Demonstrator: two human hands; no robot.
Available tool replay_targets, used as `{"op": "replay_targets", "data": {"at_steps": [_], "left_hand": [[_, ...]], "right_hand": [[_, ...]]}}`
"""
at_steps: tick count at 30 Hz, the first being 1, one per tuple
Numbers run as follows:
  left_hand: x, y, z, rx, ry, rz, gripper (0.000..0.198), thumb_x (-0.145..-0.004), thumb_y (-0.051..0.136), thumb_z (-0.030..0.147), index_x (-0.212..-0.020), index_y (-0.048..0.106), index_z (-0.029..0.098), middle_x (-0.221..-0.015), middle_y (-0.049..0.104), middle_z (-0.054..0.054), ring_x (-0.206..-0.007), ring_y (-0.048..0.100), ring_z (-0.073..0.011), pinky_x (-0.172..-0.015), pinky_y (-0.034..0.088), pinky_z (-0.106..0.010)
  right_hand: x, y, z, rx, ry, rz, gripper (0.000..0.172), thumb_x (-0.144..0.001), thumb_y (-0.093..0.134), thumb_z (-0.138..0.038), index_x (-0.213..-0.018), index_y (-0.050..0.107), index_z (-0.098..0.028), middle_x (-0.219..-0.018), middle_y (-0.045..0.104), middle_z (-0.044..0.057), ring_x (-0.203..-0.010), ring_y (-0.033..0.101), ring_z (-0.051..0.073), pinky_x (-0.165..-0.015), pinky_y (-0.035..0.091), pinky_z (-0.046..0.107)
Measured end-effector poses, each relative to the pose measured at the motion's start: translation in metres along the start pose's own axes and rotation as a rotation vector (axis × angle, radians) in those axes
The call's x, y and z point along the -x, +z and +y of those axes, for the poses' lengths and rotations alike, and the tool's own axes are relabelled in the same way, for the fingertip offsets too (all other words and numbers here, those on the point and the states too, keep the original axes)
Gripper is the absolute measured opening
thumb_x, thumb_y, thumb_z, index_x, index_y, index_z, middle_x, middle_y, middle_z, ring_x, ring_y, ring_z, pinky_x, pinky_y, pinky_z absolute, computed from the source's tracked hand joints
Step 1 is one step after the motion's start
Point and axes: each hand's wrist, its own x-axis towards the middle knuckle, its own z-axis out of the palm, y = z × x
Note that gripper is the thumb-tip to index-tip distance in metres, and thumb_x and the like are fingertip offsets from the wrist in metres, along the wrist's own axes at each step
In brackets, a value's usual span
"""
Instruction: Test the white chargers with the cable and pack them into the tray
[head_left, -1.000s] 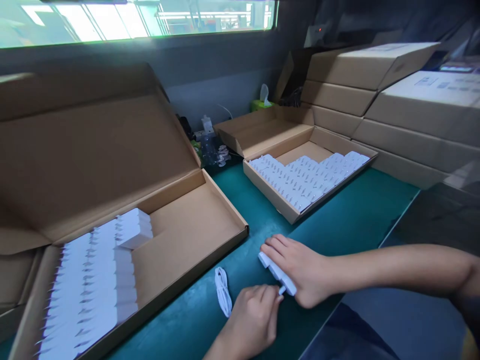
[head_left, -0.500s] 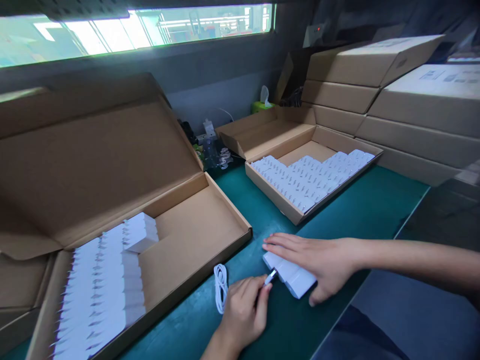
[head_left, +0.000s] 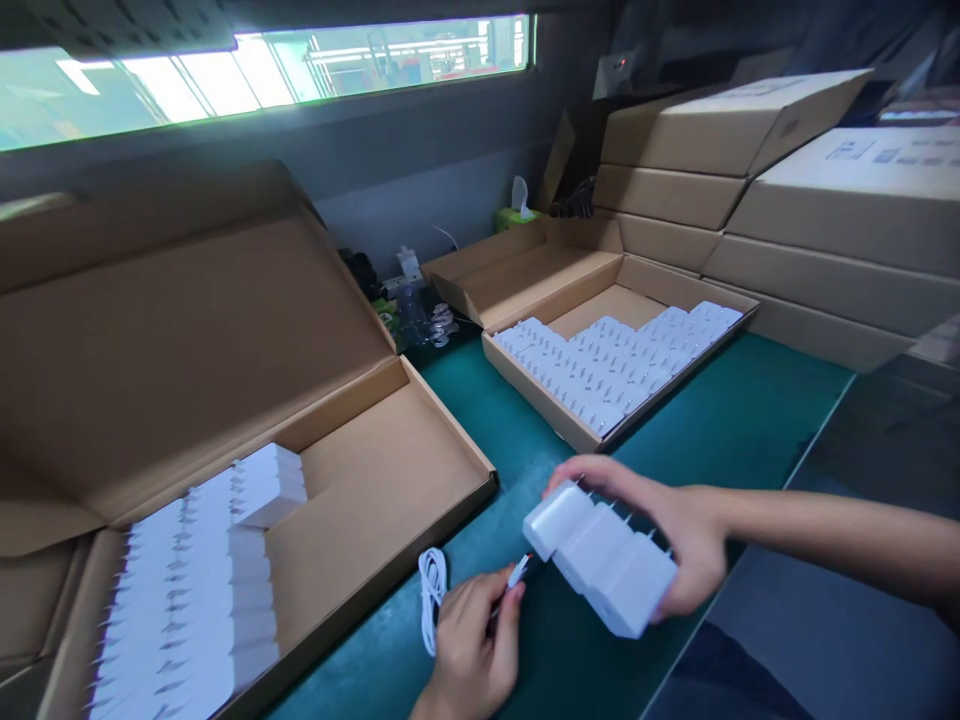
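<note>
My right hand (head_left: 679, 540) grips a row of several white plug-in chargers (head_left: 600, 560), tilted with their metal prongs toward the palm. Thumb and fingers hold the row at its two ends. Between the thumb and forefinger of my left hand (head_left: 476, 635) is the plug end of a white USB cable (head_left: 519, 570). Its tip points up and to the right, a little apart from the nearest charger. The cable's coiled length (head_left: 433, 600) lies on the green mat just left of that hand.
At left stands an open cardboard box (head_left: 442, 450) partly filled with rows of white chargers (head_left: 187, 590). Another open carton (head_left: 547, 405) with chargers, prongs up, lies farther back. Closed cartons (head_left: 825, 270) are stacked at the right rear. A green tissue pack (head_left: 517, 215) sits by the wall.
My right hand, earlier lying flat over the chargers on the mat, now has them lifted and tilted. The cable plug in my left hand has moved slightly left and away from them.
</note>
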Motion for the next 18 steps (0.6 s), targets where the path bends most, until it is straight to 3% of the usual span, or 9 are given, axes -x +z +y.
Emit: {"op": "replay_targets", "data": {"at_steps": [3,5,7,8,9,10,13,18], "left_hand": [[-0.001,0.001,-0.001,0.04,0.006,-0.05,0.016,-0.081,0.05,0.009,-0.093,0.057,0.017,-0.074,0.066,-0.002,-0.062,0.063,-0.0118,-0.058,0.05,-0.02],[-0.002,0.001,-0.001,0.052,0.007,-0.063,0.016,-0.081,0.049,0.009,-0.093,0.057,0.016,-0.073,0.066,-0.002,-0.061,0.063,-0.0114,-0.057,0.05,-0.019],[-0.003,0.001,0.0,0.047,0.008,-0.06,0.015,-0.081,0.049,0.009,-0.092,0.057,0.016,-0.072,0.066,-0.001,-0.059,0.063,-0.0109,-0.057,0.05,-0.019],[-0.003,0.001,0.001,0.044,0.01,-0.058,0.014,-0.081,0.049,0.009,-0.091,0.057,0.017,-0.071,0.066,-0.001,-0.058,0.062,-0.0106,-0.057,0.049,-0.018],[-0.002,0.001,0.001,0.043,0.014,-0.058,0.014,-0.081,0.049,0.009,-0.09,0.057,0.017,-0.07,0.065,-0.001,-0.059,0.062,-0.0106,-0.057,0.049,-0.018],[-0.001,0.001,0.001,0.043,0.017,-0.064,0.014,-0.081,0.049,0.009,-0.09,0.056,0.017,-0.071,0.066,-0.001,-0.06,0.062,-0.0107,-0.058,0.049,-0.018],[0.003,0.003,-0.001,0.057,0.013,-0.092,0.015,-0.081,0.048,0.008,-0.091,0.056,0.017,-0.073,0.066,-0.002,-0.063,0.063,-0.0119,-0.06,0.05,-0.02],[0.009,0.008,-0.005,0.036,-0.04,-0.08,0.015,-0.082,0.049,0.012,-0.093,0.056,0.02,-0.076,0.067,0.0,-0.065,0.064,-0.0126,-0.062,0.049,-0.022]], "right_hand": [[-0.006,-0.045,-0.036,0.109,-0.003,0.211,0.096,-0.063,0.058,-0.054,-0.133,0.004,-0.019,-0.13,0.03,0.016,-0.11,0.046,0.025,-0.085,0.04,0.035],[-0.016,-0.089,-0.042,0.315,0.011,0.42,0.103,-0.061,0.058,-0.057,-0.136,-0.001,-0.017,-0.13,0.032,0.016,-0.109,0.045,0.027,-0.08,0.04,0.036],[-0.028,-0.138,-0.027,0.522,0.078,0.577,0.101,-0.064,0.052,-0.054,-0.136,0.0,-0.007,-0.129,0.033,0.017,-0.108,0.043,0.029,-0.074,0.037,0.037],[-0.032,-0.162,-0.015,0.605,0.168,0.634,0.093,-0.068,0.05,-0.049,-0.137,0.004,-0.007,-0.13,0.032,0.017,-0.107,0.044,0.028,-0.073,0.037,0.034],[-0.036,-0.183,0.0,0.652,0.276,0.672,0.097,-0.062,0.064,-0.039,-0.138,0.009,-0.013,-0.13,0.035,0.018,-0.104,0.047,0.026,-0.073,0.04,0.031],[-0.039,-0.202,0.016,0.703,0.413,0.689,0.104,-0.056,0.072,-0.03,-0.137,0.01,-0.016,-0.127,0.038,0.016,-0.101,0.049,0.022,-0.073,0.042,0.028],[-0.039,-0.24,0.057,0.749,0.562,0.684,0.091,-0.056,0.073,-0.016,-0.132,0.023,-0.007,-0.119,0.044,0.021,-0.098,0.049,0.022,-0.075,0.042,0.029],[-0.034,-0.268,0.091,0.796,0.721,0.605,0.088,-0.061,0.071,-0.011,-0.133,0.022,-0.006,-0.12,0.043,0.021,-0.103,0.047,0.023,-0.082,0.04,0.032]]}}
